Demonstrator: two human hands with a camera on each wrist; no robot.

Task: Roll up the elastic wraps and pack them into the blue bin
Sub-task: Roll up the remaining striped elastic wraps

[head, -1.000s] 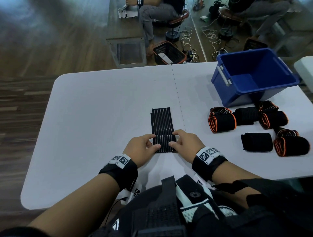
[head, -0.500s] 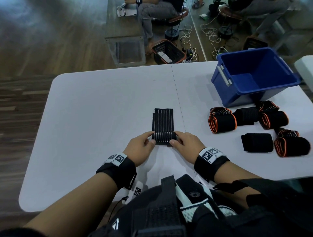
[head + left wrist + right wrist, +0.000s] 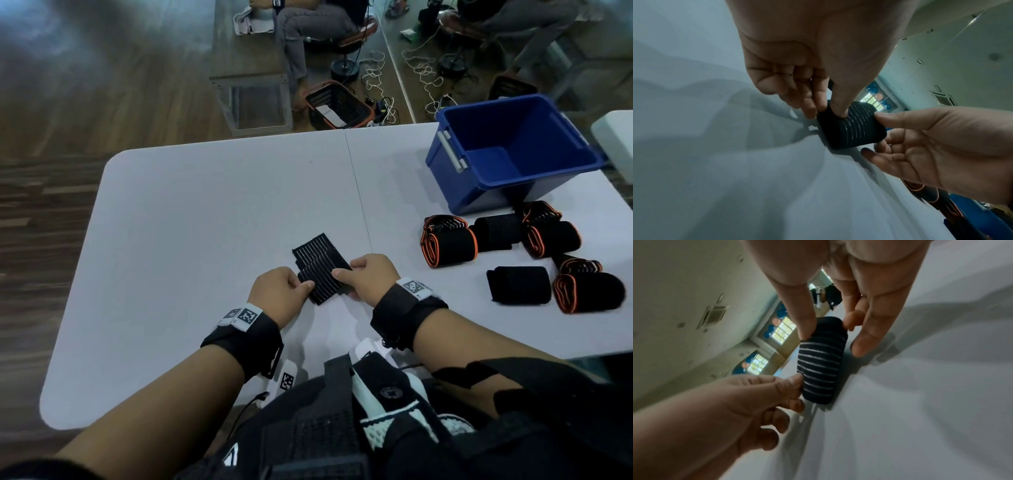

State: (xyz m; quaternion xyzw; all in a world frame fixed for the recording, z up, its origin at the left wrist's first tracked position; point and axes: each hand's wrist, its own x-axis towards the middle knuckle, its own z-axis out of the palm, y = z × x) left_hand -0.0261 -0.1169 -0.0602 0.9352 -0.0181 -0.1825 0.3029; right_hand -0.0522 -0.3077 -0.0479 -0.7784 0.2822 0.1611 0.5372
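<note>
A black elastic wrap with thin white stripes (image 3: pixel 322 270) lies near the table's front edge, most of it wound into a roll (image 3: pixel 855 128) (image 3: pixel 821 363). My left hand (image 3: pixel 286 291) pinches the roll's left end between thumb and fingers (image 3: pixel 839 107). My right hand (image 3: pixel 368 279) pinches the right end, thumb on top (image 3: pixel 804 324). A short flat tail sticks out toward the far side. The blue bin (image 3: pixel 513 150) stands at the far right with nothing visible inside.
Several rolled wraps lie right of my hands, below the bin: orange-edged ones (image 3: pixel 448 245) (image 3: pixel 587 291) and plain black ones (image 3: pixel 519 284). The white table (image 3: pixel 205 212) has a centre seam. A person sits beyond it by a black basket (image 3: pixel 337 104) and loose cables.
The roll has grown while the flat tail has shortened. The wrap has turned from straight ahead to slanting left, and both hands have stayed on the roll's ends.
</note>
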